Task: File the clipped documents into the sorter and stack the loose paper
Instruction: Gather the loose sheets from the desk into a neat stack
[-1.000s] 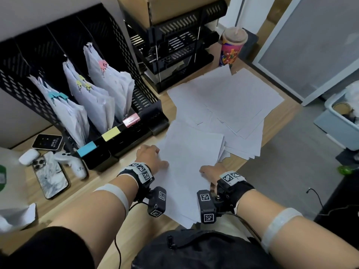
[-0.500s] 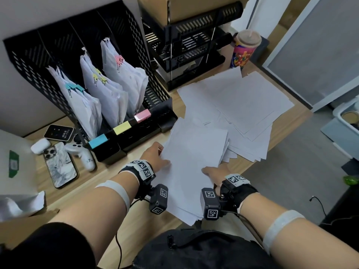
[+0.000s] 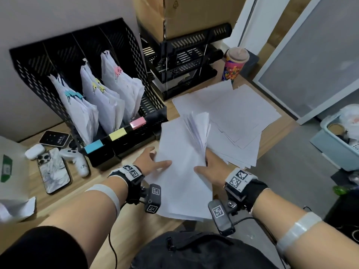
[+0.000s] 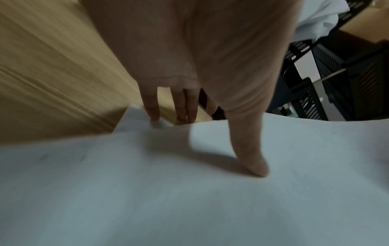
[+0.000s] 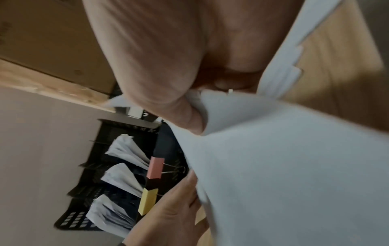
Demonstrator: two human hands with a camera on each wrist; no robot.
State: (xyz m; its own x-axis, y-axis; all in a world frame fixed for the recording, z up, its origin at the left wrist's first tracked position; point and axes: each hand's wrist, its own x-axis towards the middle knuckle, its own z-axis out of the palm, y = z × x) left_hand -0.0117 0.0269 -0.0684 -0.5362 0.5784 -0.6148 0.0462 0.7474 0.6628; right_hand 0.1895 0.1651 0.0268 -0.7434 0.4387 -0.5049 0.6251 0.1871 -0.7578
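Observation:
A thick stack of loose white paper is held up off the wooden desk between my two hands. My left hand grips its left edge, thumb pressed on top and fingers under the edge. My right hand pinches the right edge, with the thumb on top and the sheets fanning upward there. More loose sheets lie spread over the desk behind. The black mesh sorter holds clipped documents in three slots with blue, yellow and pink clips.
A black letter-tray rack with a cardboard box on top stands right of the sorter, a colourful cup beside it. A phone, earbud case and white controller lie at left. The desk edge runs close on the right.
Both hands have gathered the stack and raised it off the desk; its right edge now tilts up and fans. My thumbs have moved onto the top sheet.

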